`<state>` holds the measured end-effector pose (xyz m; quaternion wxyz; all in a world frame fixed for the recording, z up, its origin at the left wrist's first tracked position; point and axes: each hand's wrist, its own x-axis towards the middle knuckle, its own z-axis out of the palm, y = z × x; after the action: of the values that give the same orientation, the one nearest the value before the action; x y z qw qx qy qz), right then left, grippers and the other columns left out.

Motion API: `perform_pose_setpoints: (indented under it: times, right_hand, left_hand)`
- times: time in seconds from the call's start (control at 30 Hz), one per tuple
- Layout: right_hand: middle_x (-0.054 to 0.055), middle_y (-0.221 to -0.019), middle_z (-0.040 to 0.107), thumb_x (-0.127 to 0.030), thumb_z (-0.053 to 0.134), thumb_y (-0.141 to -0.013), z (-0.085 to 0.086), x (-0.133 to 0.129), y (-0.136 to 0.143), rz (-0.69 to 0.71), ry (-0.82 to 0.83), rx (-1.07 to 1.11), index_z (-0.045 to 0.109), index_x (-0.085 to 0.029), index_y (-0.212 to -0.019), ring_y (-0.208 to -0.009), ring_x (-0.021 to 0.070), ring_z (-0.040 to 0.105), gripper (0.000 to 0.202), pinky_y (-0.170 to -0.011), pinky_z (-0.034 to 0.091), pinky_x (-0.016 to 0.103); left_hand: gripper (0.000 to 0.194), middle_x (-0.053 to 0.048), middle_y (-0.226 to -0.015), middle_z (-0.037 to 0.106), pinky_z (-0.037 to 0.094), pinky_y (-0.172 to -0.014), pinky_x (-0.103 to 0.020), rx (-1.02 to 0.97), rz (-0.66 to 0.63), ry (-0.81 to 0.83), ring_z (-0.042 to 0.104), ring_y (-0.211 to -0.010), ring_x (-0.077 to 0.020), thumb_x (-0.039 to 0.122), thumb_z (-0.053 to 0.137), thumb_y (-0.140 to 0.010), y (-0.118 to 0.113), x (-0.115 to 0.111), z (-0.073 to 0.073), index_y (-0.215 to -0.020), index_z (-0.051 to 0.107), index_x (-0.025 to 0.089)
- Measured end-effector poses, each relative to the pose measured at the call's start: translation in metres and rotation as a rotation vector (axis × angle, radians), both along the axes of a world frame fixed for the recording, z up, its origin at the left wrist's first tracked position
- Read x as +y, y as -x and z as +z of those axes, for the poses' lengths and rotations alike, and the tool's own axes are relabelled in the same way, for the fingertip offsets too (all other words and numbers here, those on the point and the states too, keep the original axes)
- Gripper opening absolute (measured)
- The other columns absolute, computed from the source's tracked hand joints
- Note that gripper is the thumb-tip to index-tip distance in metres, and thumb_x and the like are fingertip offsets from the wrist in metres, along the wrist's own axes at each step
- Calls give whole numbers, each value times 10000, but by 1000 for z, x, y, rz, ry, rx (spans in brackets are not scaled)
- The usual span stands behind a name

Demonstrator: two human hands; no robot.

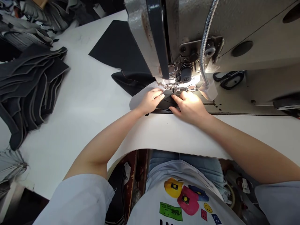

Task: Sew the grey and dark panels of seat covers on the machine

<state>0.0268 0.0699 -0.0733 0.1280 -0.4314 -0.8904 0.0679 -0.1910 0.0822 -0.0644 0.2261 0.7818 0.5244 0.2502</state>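
Note:
Under the sewing machine's presser foot lies a black leather-like piece with a grey fabric backing. Left of the foot, my left hand is closed, thumb and fingers pinching a folded edge of the piece with its grey side up. Just right of that, my right hand holds the near edge close to the needle area, index finger and thumb at the piece and the other fingers curled. The part of the piece beneath my fingers is hidden. Light from a small lamp falls on the stitching spot.
The machine's head overhangs the work. Black-handled scissors lie on the machine bed at right. Stacked dark cut pieces cover the white table at left, with grey piles behind. The table's curved edge faces my body.

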Motion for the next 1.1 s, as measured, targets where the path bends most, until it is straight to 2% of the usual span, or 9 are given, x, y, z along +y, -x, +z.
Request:
perform_pose_setpoints:
  times: [0.13,0.3,0.4,0.57,0.7,0.8,0.93,1.03,1.1]
  right_hand:
    - [215,-1030,638,-554,511,-948,0,-2,-7,-75,-17,-8,563,-9,-1384,-959,329,558,700,-795,403,408]
    - [171,-1037,640,-448,446,-991,1,-5,-12,10,-47,-8,644,-146,-1339,-956,298,540,501,-778,371,378]
    - [167,-1078,636,-432,410,-1003,1,-6,-8,16,-54,-23,620,-185,-1389,-956,288,531,504,-766,349,365]
    - [187,-1098,631,-455,408,-994,0,-6,-4,-3,-40,-32,585,-130,-1424,-971,299,526,568,-774,342,370]
    - [197,-1098,634,-450,423,-986,0,-6,-5,-3,-43,-29,569,-88,-1429,-984,308,535,590,-783,351,375]
    - [202,-1090,634,-448,430,-981,-1,-6,-4,-4,-52,-27,563,-68,-1425,-991,319,548,599,-775,364,381]
    - [195,-1023,638,-454,473,-960,-3,-6,-4,-37,-43,37,601,-44,-1342,-944,317,554,575,-755,389,388]
    - [165,-982,652,-402,491,-960,-1,-6,-14,-22,-23,78,676,-90,-1204,-883,286,560,437,-740,409,380]
    - [139,-1006,683,-328,462,-979,2,-6,-24,71,-29,104,703,-130,-1146,-884,263,572,354,-771,430,370]
  left_hand:
    - [341,-54,-1003,699,527,-916,-312,33,-1,-1,652,-987,-203,413,418,-937,1,0,-3,-764,606,186]
    - [339,-64,-1018,695,526,-918,-319,20,9,-1,651,-997,-207,402,401,-942,0,-2,-4,-829,632,181]
    - [344,-65,-1024,692,525,-936,-332,36,26,-3,649,-1022,-217,409,399,-942,-1,-3,-3,-828,632,182]
    - [351,-59,-1012,689,530,-937,-340,57,42,-7,652,-1005,-217,418,397,-943,-1,-4,-3,-821,633,189]
    - [355,-61,-1075,691,518,-987,-354,96,26,-11,637,-1075,-224,395,398,-958,0,-3,-4,-875,674,188]
    - [335,-67,-1105,687,505,-998,-348,127,-66,-81,623,-1078,-210,323,408,-980,1,-6,-6,-1040,709,188]
    - [331,-89,-1047,679,500,-937,-374,294,-230,-287,590,-995,-219,232,419,-998,-1,-11,-10,-1160,707,214]
    - [339,-101,-1050,676,498,-885,-372,408,-235,-376,579,-952,-222,200,426,-993,-4,-15,-13,-1188,703,215]
    - [329,-104,-1058,676,500,-886,-372,398,-227,-381,583,-952,-220,228,448,-1000,-5,-17,-14,-1216,695,209]
